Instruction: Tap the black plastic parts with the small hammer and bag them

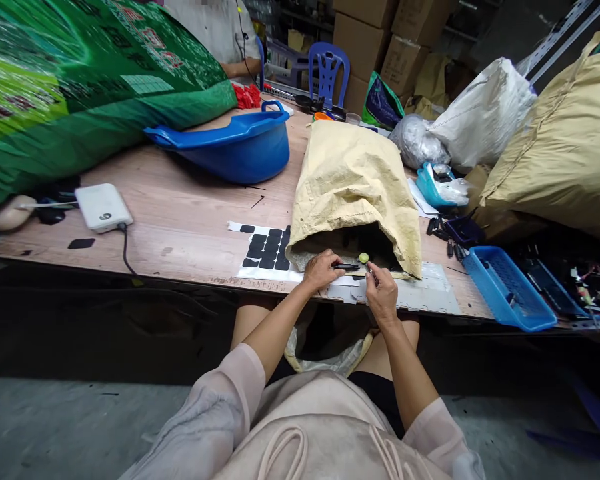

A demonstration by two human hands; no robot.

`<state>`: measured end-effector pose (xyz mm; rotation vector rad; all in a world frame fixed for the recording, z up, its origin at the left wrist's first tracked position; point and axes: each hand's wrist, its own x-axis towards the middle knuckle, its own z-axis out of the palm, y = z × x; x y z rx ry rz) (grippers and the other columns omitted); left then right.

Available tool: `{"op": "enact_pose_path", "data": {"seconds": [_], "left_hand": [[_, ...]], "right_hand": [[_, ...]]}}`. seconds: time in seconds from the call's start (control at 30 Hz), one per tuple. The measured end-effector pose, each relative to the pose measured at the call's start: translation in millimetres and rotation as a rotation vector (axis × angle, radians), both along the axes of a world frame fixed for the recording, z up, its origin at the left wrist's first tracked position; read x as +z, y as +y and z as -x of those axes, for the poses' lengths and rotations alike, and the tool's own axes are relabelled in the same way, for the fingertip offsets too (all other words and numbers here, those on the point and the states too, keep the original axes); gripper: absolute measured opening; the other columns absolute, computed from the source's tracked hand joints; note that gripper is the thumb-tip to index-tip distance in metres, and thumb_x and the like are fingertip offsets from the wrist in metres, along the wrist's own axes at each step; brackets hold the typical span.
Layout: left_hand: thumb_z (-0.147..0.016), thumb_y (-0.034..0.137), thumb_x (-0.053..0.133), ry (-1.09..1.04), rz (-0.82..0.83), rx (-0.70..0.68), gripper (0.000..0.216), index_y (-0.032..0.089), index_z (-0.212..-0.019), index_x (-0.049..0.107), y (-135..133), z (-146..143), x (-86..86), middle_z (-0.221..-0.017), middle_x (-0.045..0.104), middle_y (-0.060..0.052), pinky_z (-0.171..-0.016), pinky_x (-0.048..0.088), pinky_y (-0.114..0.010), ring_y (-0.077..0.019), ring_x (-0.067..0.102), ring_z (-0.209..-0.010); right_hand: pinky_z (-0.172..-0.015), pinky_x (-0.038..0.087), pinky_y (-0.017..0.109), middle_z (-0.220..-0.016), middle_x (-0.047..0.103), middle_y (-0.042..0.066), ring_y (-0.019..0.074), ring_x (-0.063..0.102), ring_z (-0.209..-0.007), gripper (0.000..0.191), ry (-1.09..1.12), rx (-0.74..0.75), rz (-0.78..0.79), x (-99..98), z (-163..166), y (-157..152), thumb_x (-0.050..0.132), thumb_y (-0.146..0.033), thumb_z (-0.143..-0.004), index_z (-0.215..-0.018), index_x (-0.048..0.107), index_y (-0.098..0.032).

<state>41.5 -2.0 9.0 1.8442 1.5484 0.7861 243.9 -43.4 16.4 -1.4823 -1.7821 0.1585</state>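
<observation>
My left hand [321, 270] pinches a slim black piece [347, 267] that points to the right, at the mouth of a yellow woven sack [353, 167]. Close by on the right, my right hand [381, 292] is closed on a small thin tool, mostly hidden by the fingers. A round yellow-green disc [363, 258] shows just beyond its fingertips; whether it belongs to the tool I cannot tell. The sack lies on the table with its dark opening towards me. To the left, a white sheet of black stickers [265, 250] lies partly under the sack.
A blue basin [250, 150] and a white power bank [103, 207] with a cable stand on the left of the table [180, 247]. Large green sacks [105, 80] fill the back left. At right are a blue basket [510, 290] and a full yellow sack [565, 147]. Another person sits opposite.
</observation>
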Motion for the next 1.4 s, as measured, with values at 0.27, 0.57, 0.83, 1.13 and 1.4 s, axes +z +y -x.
{"op": "enact_pose_path", "data": {"seconds": [0.27,0.57,0.83,1.13,1.4], "left_hand": [[-0.108,0.041,0.039,-0.058,-0.024,0.028,0.049,0.021,-0.073,0.067,1.3,3.0,-1.4,-0.088,0.065,-0.003,-0.076,0.046,-0.029,-0.0176,0.064,-0.085],[-0.109,0.043,0.032,-0.143,0.002,0.054,0.052,0.022,-0.069,0.057,-2.3,8.3,3.6,-0.082,0.067,-0.003,-0.076,0.045,-0.030,-0.0183,0.064,-0.078],[-0.108,0.046,0.032,-0.125,-0.012,0.032,0.054,0.022,-0.065,0.055,-3.3,10.2,3.9,-0.078,0.063,-0.003,-0.074,0.044,-0.030,-0.0178,0.062,-0.076],[-0.097,0.049,0.053,-0.075,-0.083,0.000,0.045,0.020,-0.063,0.054,-2.4,9.1,-0.9,-0.078,0.058,-0.001,-0.070,0.042,-0.027,-0.0141,0.056,-0.073],[-0.093,0.047,0.059,-0.092,-0.271,-0.243,0.026,0.022,-0.089,0.067,-64.2,10.0,5.8,-0.091,0.068,-0.008,-0.087,0.049,-0.036,-0.0228,0.062,-0.091]], "right_hand": [[-0.083,0.046,0.035,-0.091,0.067,0.008,0.0247,0.059,-0.088,0.035,-0.292,-0.127,-0.056,-15.2,-42.7,13.9,0.051,-0.016,-0.097,-0.117,0.078,-0.023],[-0.082,0.040,0.037,-0.095,0.068,0.009,0.0263,0.055,-0.090,0.031,-0.383,-0.175,-0.066,-25.2,-40.9,7.4,0.054,-0.020,-0.099,-0.118,0.078,-0.022],[-0.081,0.040,0.037,-0.096,0.068,0.009,0.0264,0.055,-0.091,0.030,-0.382,-0.185,-0.064,-23.7,-36.8,5.5,0.054,-0.020,-0.099,-0.118,0.078,-0.022],[-0.080,0.040,0.036,-0.097,0.068,0.009,0.0262,0.055,-0.092,0.030,-0.403,-0.209,-0.069,-24.1,-34.4,6.8,0.056,-0.018,-0.096,-0.118,0.076,-0.021],[-0.080,0.039,0.036,-0.098,0.067,0.010,0.0268,0.054,-0.092,0.026,-0.400,-0.219,-0.041,-23.3,-29.6,7.7,0.058,-0.017,-0.093,-0.113,0.075,-0.020]]}}
